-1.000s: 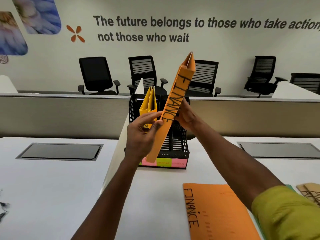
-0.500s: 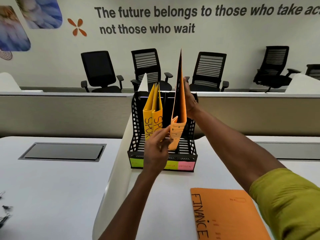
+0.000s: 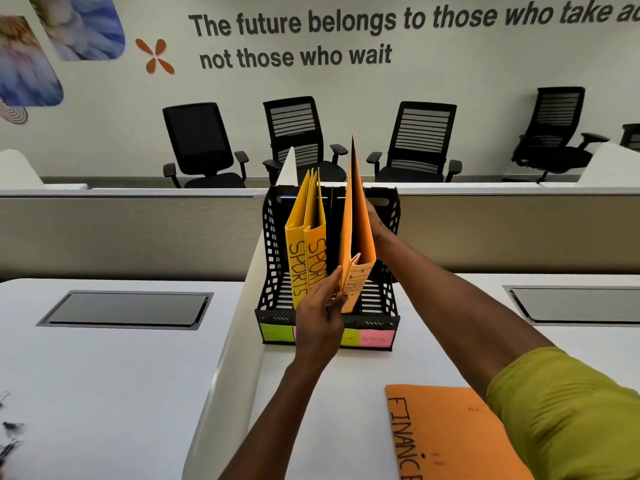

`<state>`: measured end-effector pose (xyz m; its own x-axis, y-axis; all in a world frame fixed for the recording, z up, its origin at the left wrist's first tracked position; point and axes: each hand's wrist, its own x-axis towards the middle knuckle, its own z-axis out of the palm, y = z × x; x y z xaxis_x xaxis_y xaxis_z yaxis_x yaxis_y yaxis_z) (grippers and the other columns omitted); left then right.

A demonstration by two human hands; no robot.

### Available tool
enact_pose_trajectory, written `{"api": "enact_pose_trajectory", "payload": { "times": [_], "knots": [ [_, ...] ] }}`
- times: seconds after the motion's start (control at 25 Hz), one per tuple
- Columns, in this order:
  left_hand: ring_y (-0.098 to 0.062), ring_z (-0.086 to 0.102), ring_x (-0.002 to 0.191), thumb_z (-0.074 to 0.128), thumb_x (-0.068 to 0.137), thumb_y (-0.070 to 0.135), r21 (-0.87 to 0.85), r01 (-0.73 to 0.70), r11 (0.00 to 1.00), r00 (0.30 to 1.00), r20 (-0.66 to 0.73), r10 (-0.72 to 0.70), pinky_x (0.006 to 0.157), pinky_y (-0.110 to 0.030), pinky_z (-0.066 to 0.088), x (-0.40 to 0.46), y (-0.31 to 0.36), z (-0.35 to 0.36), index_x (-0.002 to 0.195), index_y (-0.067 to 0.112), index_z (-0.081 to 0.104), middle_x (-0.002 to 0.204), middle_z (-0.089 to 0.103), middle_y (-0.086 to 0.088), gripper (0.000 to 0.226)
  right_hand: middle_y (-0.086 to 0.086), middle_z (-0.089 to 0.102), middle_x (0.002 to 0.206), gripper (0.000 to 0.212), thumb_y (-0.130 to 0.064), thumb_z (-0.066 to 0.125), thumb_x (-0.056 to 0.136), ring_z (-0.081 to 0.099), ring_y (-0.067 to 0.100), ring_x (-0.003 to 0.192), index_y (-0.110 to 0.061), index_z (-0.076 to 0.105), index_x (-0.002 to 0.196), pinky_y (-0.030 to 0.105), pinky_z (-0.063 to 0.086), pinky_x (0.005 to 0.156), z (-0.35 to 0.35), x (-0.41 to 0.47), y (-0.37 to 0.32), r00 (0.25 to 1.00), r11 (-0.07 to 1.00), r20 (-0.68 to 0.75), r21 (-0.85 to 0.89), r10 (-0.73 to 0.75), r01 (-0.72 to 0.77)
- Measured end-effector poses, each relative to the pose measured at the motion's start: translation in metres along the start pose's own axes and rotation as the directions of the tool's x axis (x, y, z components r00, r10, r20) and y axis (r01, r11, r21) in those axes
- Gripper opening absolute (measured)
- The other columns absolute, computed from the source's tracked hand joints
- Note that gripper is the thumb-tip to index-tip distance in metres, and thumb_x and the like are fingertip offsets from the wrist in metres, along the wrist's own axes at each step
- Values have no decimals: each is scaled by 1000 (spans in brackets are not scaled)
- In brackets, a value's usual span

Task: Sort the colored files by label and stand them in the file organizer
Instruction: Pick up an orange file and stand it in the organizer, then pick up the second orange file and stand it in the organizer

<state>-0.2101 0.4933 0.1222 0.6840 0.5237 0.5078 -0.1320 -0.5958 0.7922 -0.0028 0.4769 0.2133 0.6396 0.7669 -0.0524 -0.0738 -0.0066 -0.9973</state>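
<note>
A black mesh file organizer (image 3: pixel 272 258) stands on the white desk, with green and pink label stickers along its front. Two yellow files marked SPORTS (image 3: pixel 304 244) stand in its left slots. An orange file (image 3: pixel 358 230) stands upright and slightly spread in a slot right of the middle. My left hand (image 3: pixel 320 313) pinches its lower front edge. My right hand (image 3: pixel 375 220) holds its right side, mostly hidden behind it. A second orange file marked FINANCE (image 3: pixel 440 434) lies flat on the desk near me at the right.
A white desk divider (image 3: pixel 239 327) runs from the organizer toward me on the left. Grey cable hatches (image 3: pixel 124 308) are set into the desk on both sides. Binder clips (image 3: pixel 10 427) lie at the far left edge. Black office chairs stand behind the partition.
The orange file went from tilted in the air in front of the organizer to upright inside a slot. Both hands moved forward and down with it.
</note>
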Motion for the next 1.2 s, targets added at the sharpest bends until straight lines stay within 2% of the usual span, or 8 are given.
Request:
{"api": "enact_pose_trajectory", "payload": {
  "times": [0.16, 0.32, 0.44, 0.56, 0.76, 0.84, 1.04, 1.2],
  "knots": [
    [-6, 60, 118, 55, 98, 15, 23, 46, 999, 998, -42, -45, 94, -33, 56, 13, 0, 2, 142, 23, 51, 128, 65, 6, 45, 1, 66, 72, 52, -59, 24, 101, 66, 12, 63, -20, 57, 95, 24, 53, 57, 22, -20, 15, 997, 997, -32, 36, 73, -72],
    [-4, 64, 107, 60, 95, 20, 42, 88, 995, 996, -13, -88, 89, -35, 58, 23, -3, 0, 133, 24, 59, 116, 70, 9, 39, 25, 67, 111, 87, -78, 33, 88, 66, 40, 105, -3, 61, 121, 46, 57, 90, 42, -36, 48, 995, 995, -10, -18, 103, -103],
    [-6, 65, 92, 59, 95, 26, 132, 132, 982, 988, -94, -121, 78, -37, 58, 23, -4, -2, 117, 26, 66, 102, 71, 10, 23, -1, 73, 101, 68, -60, 22, 100, 72, 2, 84, -14, 61, 131, 18, 56, 64, 43, -51, 66, 993, 996, -79, 40, 85, -82],
    [-10, 65, 80, 60, 95, 32, 230, 242, 943, 967, -138, -215, 68, -38, 57, 22, -4, -3, 106, 24, 69, 91, 73, 6, 17, -13, 70, 103, 62, -55, 18, 103, 68, -9, 81, -20, 58, 135, 10, 49, 61, 45, -67, 85, 992, 997, -104, 24, 71, -69],
    [-16, 69, 84, 61, 94, 30, 241, 318, 917, 946, -152, -288, 69, -29, 54, 9, -8, 1, 108, 18, 71, 96, 75, 0, 21, -3, 72, 109, 54, -64, 25, 99, 67, 17, 106, -33, 66, 118, 32, 52, 82, 46, -93, 102, 973, 991, -191, 54, 127, -119],
    [-15, 70, 87, 62, 94, 29, 197, 345, 918, 936, -143, -321, 73, -30, 56, -4, -11, 6, 113, 16, 70, 99, 75, -1, 24, 0, 72, 109, 45, -63, 29, 99, 67, 18, 105, -36, 64, 107, 32, 52, 78, 46, -109, 98, 962, 983, -231, 142, 147, -116],
    [-15, 70, 92, 64, 92, 41, 176, 448, 877, 894, -58, -445, 79, -33, 57, -62, -25, 28, 116, 15, 69, 105, 75, -1, 35, 5, 55, 136, 63, -65, 36, 95, 55, 23, 122, -26, 46, 142, 43, 46, 98, 34, -149, 114, 934, 976, -303, 166, 188, -142],
    [-14, 71, 88, 63, 91, 46, 204, 543, 815, 822, 68, -565, 76, -22, 52, -132, -31, 50, 118, 14, 67, 108, 74, -4, 42, 6, 49, 146, 73, -70, 37, 90, 50, 24, 129, -23, 42, 146, 45, 41, 103, 18, -199, 147, 916, 978, -345, 42, 204, -203]
  ]
}}
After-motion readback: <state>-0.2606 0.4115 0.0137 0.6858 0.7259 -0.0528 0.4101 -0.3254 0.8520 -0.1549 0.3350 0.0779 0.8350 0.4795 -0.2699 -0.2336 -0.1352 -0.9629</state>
